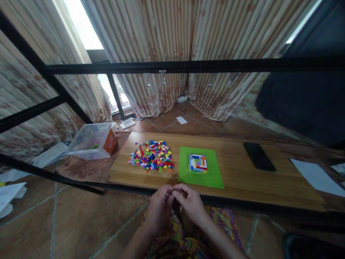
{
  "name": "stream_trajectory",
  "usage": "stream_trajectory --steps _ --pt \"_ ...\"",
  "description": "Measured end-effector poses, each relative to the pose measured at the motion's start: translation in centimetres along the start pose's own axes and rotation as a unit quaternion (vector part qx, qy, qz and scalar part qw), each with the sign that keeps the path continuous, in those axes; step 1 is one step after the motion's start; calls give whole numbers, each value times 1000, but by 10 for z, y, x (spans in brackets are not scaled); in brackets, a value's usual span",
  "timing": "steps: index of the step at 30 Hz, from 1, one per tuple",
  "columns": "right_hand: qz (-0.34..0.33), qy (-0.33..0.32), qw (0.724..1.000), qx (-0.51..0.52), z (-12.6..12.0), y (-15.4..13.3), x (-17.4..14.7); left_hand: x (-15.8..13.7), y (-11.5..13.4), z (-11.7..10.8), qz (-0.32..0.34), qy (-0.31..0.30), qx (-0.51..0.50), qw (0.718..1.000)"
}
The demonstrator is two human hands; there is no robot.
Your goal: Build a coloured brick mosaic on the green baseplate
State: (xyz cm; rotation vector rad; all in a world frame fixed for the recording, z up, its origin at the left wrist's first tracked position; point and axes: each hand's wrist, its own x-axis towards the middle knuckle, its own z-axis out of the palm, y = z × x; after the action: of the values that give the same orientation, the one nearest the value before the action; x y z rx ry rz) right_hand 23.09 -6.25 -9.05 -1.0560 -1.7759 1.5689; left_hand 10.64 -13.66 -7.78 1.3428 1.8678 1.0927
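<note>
My left hand [161, 202] and my right hand [190, 201] meet at the front edge of the wooden board, fingertips pinched together. Whatever lies between the fingers is too small and too hidden to name. Just beyond my right hand is a green baseplate [185, 175], flat on the board. On it sits a low, roughly square build of coloured bricks [198, 163], with white, blue, red, grey and yellow pieces. Left of the baseplate spreads a loose pile of small coloured bricks [153, 155].
A black phone [259, 156] lies on the wooden board [234, 180] at the right, with white paper [318, 176] past it. To the left stands a clear plastic box [90, 140] with an orange label. A black metal bar [188, 67] crosses beyond the board, before striped curtains.
</note>
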Motion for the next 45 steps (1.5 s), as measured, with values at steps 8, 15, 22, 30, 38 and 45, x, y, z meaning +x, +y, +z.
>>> stream_trajectory --steps 8,15,22,30,38,45 --pt "17 23 999 34 -49 4 -11 27 17 36 32 -69 9 997" --pt "-17 187 980 -66 -109 24 10 62 25 56 63 -33 26 997" --pt "-104 217 963 -123 -130 38 43 100 17 61 61 19 78 995" --pt "-104 207 963 -135 -126 47 51 112 20 66 24 2 94 995" --pt "-66 202 970 -121 -126 41 53 120 50 82 -70 16 217 973" --pt "1 187 974 -124 -129 31 52 123 60 94 -111 21 257 960"
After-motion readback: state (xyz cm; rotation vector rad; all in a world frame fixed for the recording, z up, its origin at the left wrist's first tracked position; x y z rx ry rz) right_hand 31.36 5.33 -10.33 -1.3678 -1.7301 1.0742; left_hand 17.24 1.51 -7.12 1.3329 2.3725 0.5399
